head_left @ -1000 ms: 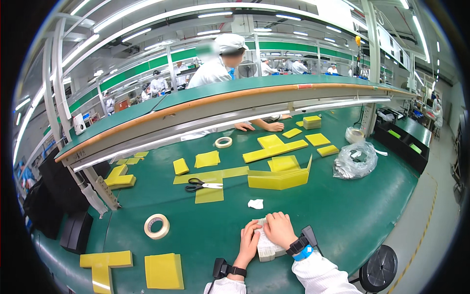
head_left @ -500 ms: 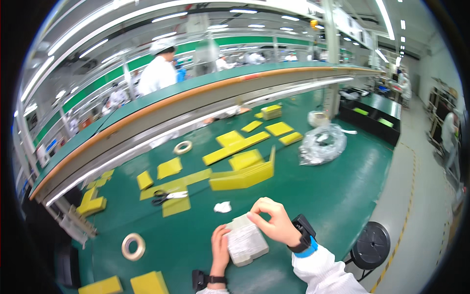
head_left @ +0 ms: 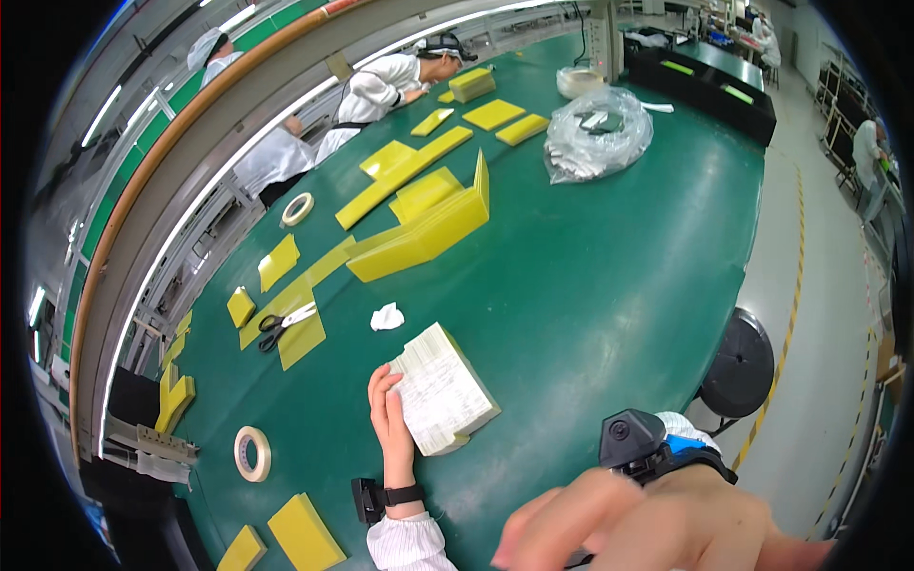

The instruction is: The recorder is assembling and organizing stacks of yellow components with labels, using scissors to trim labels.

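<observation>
My left hand [head_left: 388, 419] grips the left edge of a pale block [head_left: 447, 390], its thumb on top and its fingers along the side. Layered edges show on the block, like a stack of thin sheets, with a whitish, faintly marked upper face. It lies at a tilt on the green table. My right hand [head_left: 657, 523] is raised large at the lower right, apart from the block. Its fingers are bent and smeared by motion, so whether they hold anything is hidden. A crumpled white scrap [head_left: 387, 317] lies just beyond the block.
Yellow sheets and folded yellow pieces [head_left: 424, 233] spread over the table [head_left: 590, 285]. Scissors [head_left: 284, 326] rest on one sheet. Two tape rolls [head_left: 252, 454] lie at the left. A clear plastic bag [head_left: 600, 133] sits far right. Two people lean in beyond the table; a black stool [head_left: 738, 362] stands right.
My right hand has left the block and come up toward me at the lower right. My left hand stays on the block. The view has turned downward, and people show at the table's far side.
</observation>
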Tool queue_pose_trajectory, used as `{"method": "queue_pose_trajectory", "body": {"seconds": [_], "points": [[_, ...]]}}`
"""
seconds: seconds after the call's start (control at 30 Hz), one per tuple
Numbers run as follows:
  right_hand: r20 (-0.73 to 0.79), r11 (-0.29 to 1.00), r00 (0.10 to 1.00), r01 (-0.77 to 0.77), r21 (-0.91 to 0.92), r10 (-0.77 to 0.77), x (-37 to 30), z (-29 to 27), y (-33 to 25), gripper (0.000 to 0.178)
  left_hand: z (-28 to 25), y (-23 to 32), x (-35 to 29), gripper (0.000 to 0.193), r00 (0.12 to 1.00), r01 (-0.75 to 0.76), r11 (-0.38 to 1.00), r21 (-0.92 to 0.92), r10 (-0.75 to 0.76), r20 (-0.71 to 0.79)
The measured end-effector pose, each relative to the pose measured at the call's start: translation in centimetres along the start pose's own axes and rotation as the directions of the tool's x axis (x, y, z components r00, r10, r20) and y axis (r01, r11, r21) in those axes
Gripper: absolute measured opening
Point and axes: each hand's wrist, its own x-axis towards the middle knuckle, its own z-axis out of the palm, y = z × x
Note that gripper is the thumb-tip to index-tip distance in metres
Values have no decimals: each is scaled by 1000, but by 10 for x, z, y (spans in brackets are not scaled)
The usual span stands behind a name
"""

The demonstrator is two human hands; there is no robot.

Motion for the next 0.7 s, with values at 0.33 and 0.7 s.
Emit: {"method": "queue_pose_trajectory", "body": {"seconds": [0.33, 0.7], "points": [[-278, 988, 954, 139, 67, -115, -11, 43, 10, 72, 4, 3, -6, 23, 1000, -2, 1000, -1, 2, 28], [-585, 984, 810, 130, 123, -34, -17, 73, 12, 71, 15, 3, -1, 23, 999, 0, 999, -39, 1, 33]]}}
